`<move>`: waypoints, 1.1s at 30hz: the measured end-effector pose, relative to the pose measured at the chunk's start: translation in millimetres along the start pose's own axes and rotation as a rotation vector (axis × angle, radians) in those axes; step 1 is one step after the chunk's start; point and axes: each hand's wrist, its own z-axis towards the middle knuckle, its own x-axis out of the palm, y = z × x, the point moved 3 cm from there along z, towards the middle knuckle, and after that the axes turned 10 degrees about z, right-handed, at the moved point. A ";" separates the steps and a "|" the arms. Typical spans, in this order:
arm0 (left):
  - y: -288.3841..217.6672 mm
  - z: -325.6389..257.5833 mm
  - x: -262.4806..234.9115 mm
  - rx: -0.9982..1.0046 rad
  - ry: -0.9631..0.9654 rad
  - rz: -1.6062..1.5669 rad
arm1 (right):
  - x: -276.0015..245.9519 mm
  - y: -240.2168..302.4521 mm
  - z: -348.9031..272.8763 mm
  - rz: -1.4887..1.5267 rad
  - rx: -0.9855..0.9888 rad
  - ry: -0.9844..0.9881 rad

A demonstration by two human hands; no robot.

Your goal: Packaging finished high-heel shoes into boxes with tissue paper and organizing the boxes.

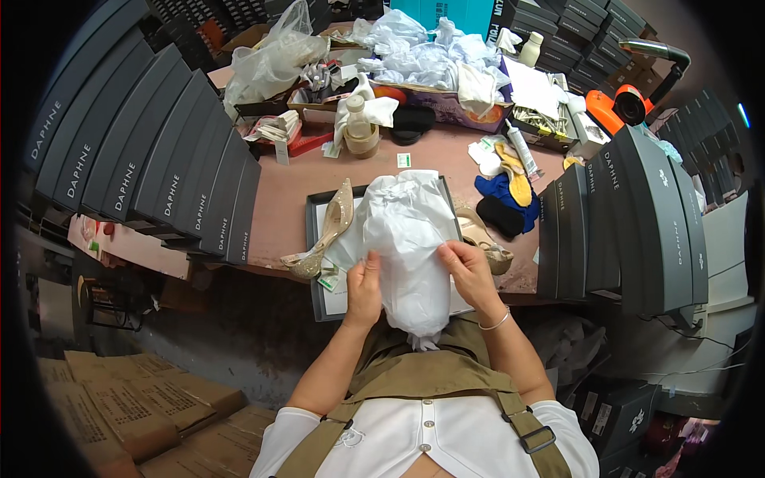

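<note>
Reddish counter [280, 209] below, and it's the white paper bundle [414, 267], up over the open grey box [318, 303], long axis twelve to six! Left hand [363, 291] clamped on at eight o'clock, right hand [472, 275] pinching at four, neither nearer; one glittery shoe [336, 220] at nine, another shoe [496, 259] at three.

The wide fisheye head camera, the left one of a side-by-side pair, looked from the person's head steeply down and forward, taking in the white buttoned shirt [390, 434] and olive-green fabric apron [430, 378] very near along the lower edge. The bare left hand [364, 296] and bare right hand [472, 275] sat close by, around mid-picture, with the reddish-brown tabletop [280, 209] stretching away above them. Black corners framed the rounded view, whose rim bent the left-hand row of dark grey rectangular boxes [143, 151] and the brown cardboard cartons [119, 406] lower down.
</note>
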 end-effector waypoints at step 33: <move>-5.5 6.8 -51.5 -0.256 -0.260 -0.946 | 28.0 41.0 49.8 -0.188 -0.034 0.440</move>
